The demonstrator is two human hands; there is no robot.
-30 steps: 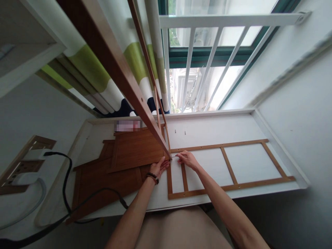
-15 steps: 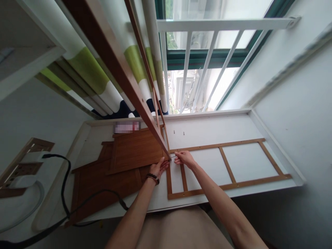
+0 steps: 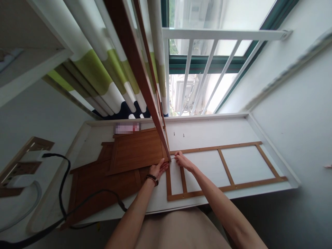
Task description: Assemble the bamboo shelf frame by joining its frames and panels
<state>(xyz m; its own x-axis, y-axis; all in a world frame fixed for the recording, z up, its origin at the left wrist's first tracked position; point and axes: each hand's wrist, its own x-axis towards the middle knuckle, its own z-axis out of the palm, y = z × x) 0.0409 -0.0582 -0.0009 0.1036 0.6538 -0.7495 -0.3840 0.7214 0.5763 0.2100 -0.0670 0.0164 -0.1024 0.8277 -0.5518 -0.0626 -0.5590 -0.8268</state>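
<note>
A flat wooden frame (image 3: 225, 167) lies on the white tabletop (image 3: 207, 129). A second wooden frame (image 3: 141, 77) stands upright from its left corner and rises toward the camera. My left hand (image 3: 158, 169), a beaded band on its wrist, rests with fingers stretched flat against the foot of the upright frame. My right hand (image 3: 181, 159) pinches a small thin metal piece at that same corner joint; what it is I cannot make out.
Brown wooden panels (image 3: 121, 166) are stacked left of the frame. Two screws (image 3: 178, 134) lie on the tabletop behind it. A black cable (image 3: 64, 193) loops over the left edge. A striped curtain (image 3: 103, 76) and a barred window (image 3: 207, 69) stand behind.
The view has shifted slightly, so the upright frame looks steeper. Both hands stay at the corner joint.
</note>
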